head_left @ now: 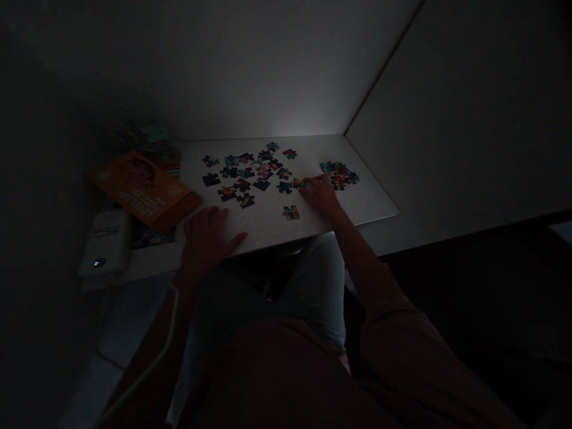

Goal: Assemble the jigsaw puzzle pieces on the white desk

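Well, from where I stand, the red-and-green jigsaw piece [298,183] sits just right of the middle of the frame, right at the fingertips of the right hand [319,193], off their left side. That hand is plainly the nearer one; its fingers are bent down and bunched close, touching the piece, though in this gloom I can't tell whether they pinch it or merely press on it. The left hand [206,238] rests left of centre on the front of the bench [263,229], fingers loosely spread, thumb out toward the right of the frame, nothing visible in its hold. As for the piece, what shows of it seems longest from left to right, its uncovered end pointing left at a dark blue jigsaw piece [285,187]; the two look edge to edge, but whether they interlock I can't make out. A lone tan-and-teal jigsaw piece [291,213] lies below them in the frame, apart from both.
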`<move>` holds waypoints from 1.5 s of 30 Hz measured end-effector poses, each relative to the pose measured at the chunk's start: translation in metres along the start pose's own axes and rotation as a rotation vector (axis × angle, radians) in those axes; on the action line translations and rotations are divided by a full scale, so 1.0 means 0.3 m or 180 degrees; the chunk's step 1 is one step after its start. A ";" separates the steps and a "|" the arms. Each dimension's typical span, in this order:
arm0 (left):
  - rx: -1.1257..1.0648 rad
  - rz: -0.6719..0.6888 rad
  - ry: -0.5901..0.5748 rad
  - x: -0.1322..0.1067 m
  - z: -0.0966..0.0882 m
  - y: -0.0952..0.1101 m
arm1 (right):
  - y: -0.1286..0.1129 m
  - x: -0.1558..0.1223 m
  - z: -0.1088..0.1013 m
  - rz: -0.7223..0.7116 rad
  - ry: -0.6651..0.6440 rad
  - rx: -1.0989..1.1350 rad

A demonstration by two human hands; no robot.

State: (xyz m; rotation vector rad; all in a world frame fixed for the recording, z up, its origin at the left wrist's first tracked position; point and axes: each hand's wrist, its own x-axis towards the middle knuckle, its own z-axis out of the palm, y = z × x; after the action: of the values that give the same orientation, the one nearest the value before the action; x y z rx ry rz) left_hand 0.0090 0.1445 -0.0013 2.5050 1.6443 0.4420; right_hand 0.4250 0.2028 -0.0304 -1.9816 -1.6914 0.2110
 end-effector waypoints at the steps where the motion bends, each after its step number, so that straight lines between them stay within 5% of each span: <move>1: 0.0001 -0.0002 0.0003 -0.001 -0.001 0.002 | 0.004 0.017 0.000 0.0018 -0.0017 0.0050; 8: -0.0024 -0.0110 -0.0110 0.001 -0.011 0.010 | -0.002 -0.017 -0.022 0.0335 0.0143 0.0832; 13: -0.0010 -0.0105 -0.0143 0.001 -0.016 0.016 | -0.133 -0.146 0.012 0.0225 0.0138 0.1879; 18: -0.0051 -0.0174 -0.0151 -0.004 -0.022 0.024 | -0.265 -0.231 0.020 -0.0300 -0.0286 0.1204; 25: -0.0282 0.0120 -0.0084 -0.015 -0.019 0.020 | -0.150 -0.234 0.004 -0.0480 -0.0115 0.0761; 31: -0.0549 0.0280 0.0014 0.003 0.013 0.087 | -0.065 -0.248 -0.002 -0.0928 -0.0369 0.0754; 45: -0.0735 0.0568 -0.0357 0.124 0.074 0.177 | -0.132 -0.275 -0.030 -0.0999 -0.0805 0.0698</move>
State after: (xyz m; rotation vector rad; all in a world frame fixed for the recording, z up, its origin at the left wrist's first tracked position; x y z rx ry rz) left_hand 0.0762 0.1583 -0.0024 2.4620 1.2577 0.4697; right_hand 0.3771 0.1248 -0.0212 -1.5582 -2.0141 0.5260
